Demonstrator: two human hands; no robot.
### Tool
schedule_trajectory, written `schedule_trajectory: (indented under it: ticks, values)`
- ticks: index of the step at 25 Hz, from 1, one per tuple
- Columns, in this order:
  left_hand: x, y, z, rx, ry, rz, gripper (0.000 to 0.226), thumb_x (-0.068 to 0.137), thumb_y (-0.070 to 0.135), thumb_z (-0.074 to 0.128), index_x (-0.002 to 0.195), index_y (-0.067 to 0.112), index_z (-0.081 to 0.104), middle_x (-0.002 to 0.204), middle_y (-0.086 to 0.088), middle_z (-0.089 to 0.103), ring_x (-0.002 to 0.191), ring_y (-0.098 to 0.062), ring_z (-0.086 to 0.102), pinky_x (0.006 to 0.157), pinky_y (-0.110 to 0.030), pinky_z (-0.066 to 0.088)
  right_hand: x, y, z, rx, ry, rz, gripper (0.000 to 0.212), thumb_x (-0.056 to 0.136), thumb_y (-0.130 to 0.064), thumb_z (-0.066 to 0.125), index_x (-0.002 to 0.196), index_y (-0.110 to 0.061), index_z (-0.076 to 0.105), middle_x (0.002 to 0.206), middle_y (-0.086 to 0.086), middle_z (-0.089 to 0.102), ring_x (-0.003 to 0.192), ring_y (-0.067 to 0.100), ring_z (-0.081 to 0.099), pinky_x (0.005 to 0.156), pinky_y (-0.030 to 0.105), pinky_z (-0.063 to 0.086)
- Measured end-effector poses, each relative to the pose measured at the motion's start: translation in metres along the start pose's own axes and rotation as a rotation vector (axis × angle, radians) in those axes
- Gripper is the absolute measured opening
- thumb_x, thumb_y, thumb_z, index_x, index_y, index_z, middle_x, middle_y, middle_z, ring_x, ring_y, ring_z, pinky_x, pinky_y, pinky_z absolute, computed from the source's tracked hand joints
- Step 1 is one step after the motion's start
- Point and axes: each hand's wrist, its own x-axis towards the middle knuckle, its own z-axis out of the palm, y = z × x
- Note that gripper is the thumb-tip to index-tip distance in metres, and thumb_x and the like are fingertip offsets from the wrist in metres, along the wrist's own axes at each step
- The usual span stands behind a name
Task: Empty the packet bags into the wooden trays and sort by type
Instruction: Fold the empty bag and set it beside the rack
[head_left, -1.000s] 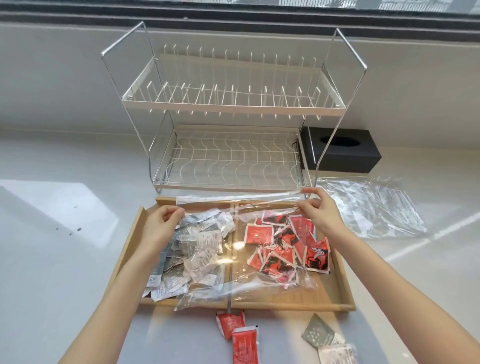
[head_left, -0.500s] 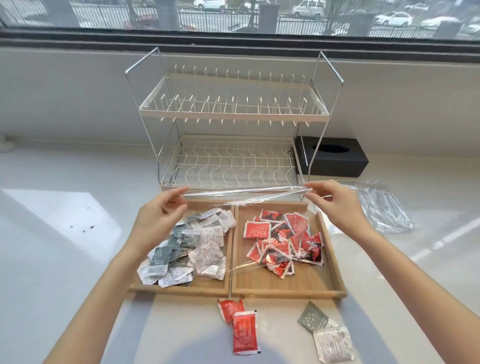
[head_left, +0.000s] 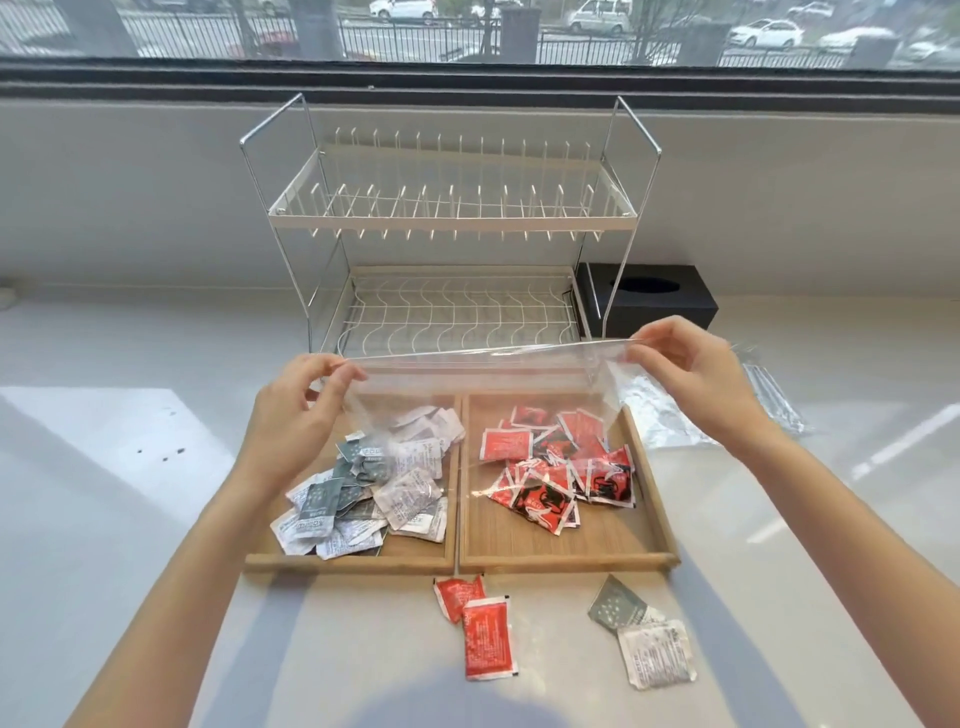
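A clear plastic bag (head_left: 483, 374) hangs empty above two wooden trays, stretched between my hands. My left hand (head_left: 298, 410) pinches its left top corner and my right hand (head_left: 691, 369) pinches the right one. The left tray (head_left: 353, 560) holds a heap of white and grey-green packets (head_left: 374, 483). The right tray (head_left: 566, 558) holds red packets (head_left: 561, 467). On the counter in front of the trays lie two red packets (head_left: 480, 623), a grey-green packet (head_left: 618, 608) and a white packet (head_left: 657, 654).
A white two-tier wire dish rack (head_left: 452, 249) stands behind the trays. A black tissue box (head_left: 649, 299) sits to its right. Another clear bag (head_left: 670, 415) lies flat on the counter right of the trays. A window runs along the back.
Both hands have lifted the clear bag up off the trays, and the packets that lay under its film now show bare. My head has tilted up, showing more window.
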Motion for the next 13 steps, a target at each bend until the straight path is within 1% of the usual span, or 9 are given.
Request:
schedule_trajectory:
  ticks: [2, 4, 6, 8, 9, 11, 13]
  values:
    - [0.0, 0.003, 0.001, -0.134, -0.006, -0.03, 0.023, 0.091, 0.019, 0.046, 0.077, 0.033, 0.057, 0.066, 0.029, 0.065, 0.066, 0.016, 0.055, 0.063, 0.001, 0.038, -0.004, -0.004, -0.001, 0.117, 0.004, 0.023, 0.013, 0.084, -0.012, 0.061, 0.088, -0.024, 0.056, 0.081, -0.003, 0.068, 0.074, -0.001, 0.066, 0.074, 0.011, 0.051]
    - [0.0, 0.005, 0.004, -0.232, -0.003, -0.028, 0.021, 0.091, 0.015, 0.047, 0.083, 0.031, 0.056, 0.062, 0.028, 0.066, 0.062, 0.011, 0.058, 0.062, -0.001, 0.041, -0.008, -0.006, -0.002, 0.218, 0.043, 0.063, 0.021, 0.083, -0.011, 0.061, 0.088, -0.029, 0.051, 0.079, 0.0, 0.068, 0.07, 0.003, 0.067, 0.071, 0.015, 0.052]
    - [0.0, 0.009, 0.01, -0.319, -0.005, -0.015, 0.022, 0.09, 0.01, 0.047, 0.087, 0.031, 0.051, 0.058, 0.022, 0.066, 0.057, 0.007, 0.059, 0.059, -0.003, 0.042, -0.013, -0.006, -0.003, 0.242, 0.091, 0.076, 0.024, 0.084, -0.008, 0.059, 0.085, -0.029, 0.046, 0.077, 0.001, 0.066, 0.066, 0.003, 0.066, 0.066, 0.015, 0.052]
    - [0.0, 0.013, 0.016, -0.356, -0.014, 0.0, 0.024, 0.09, 0.006, 0.046, 0.084, 0.029, 0.046, 0.055, 0.019, 0.066, 0.051, 0.004, 0.058, 0.055, -0.004, 0.042, -0.018, -0.002, -0.004, 0.199, 0.116, 0.078, 0.022, 0.086, -0.006, 0.056, 0.081, -0.026, 0.047, 0.075, 0.0, 0.064, 0.063, 0.001, 0.064, 0.062, 0.014, 0.052]
    - [0.0, 0.015, 0.02, -0.356, -0.023, 0.0, 0.025, 0.09, 0.005, 0.046, 0.082, 0.029, 0.046, 0.055, 0.017, 0.065, 0.049, 0.002, 0.057, 0.054, -0.005, 0.042, -0.021, 0.002, -0.006, 0.173, 0.123, 0.084, 0.021, 0.086, -0.005, 0.055, 0.08, -0.025, 0.05, 0.075, -0.001, 0.063, 0.062, -0.001, 0.064, 0.062, 0.014, 0.053]
    - [-0.002, 0.019, 0.03, -0.338, -0.051, -0.013, 0.025, 0.09, 0.005, 0.046, 0.081, 0.028, 0.047, 0.058, 0.008, 0.064, 0.051, -0.001, 0.054, 0.053, -0.005, 0.042, -0.025, 0.01, -0.01, 0.166, 0.141, 0.111, 0.017, 0.087, -0.005, 0.053, 0.083, -0.02, 0.056, 0.077, -0.002, 0.062, 0.063, -0.003, 0.062, 0.062, 0.014, 0.053]
    - [-0.004, 0.024, 0.043, -0.307, -0.104, -0.024, 0.025, 0.09, 0.005, 0.045, 0.081, 0.028, 0.049, 0.068, 0.002, 0.058, 0.053, 0.001, 0.054, 0.052, -0.006, 0.043, -0.029, 0.019, -0.017, 0.18, 0.18, 0.139, 0.014, 0.088, -0.004, 0.05, 0.09, -0.014, 0.059, 0.079, -0.004, 0.061, 0.063, -0.005, 0.061, 0.062, 0.011, 0.052]
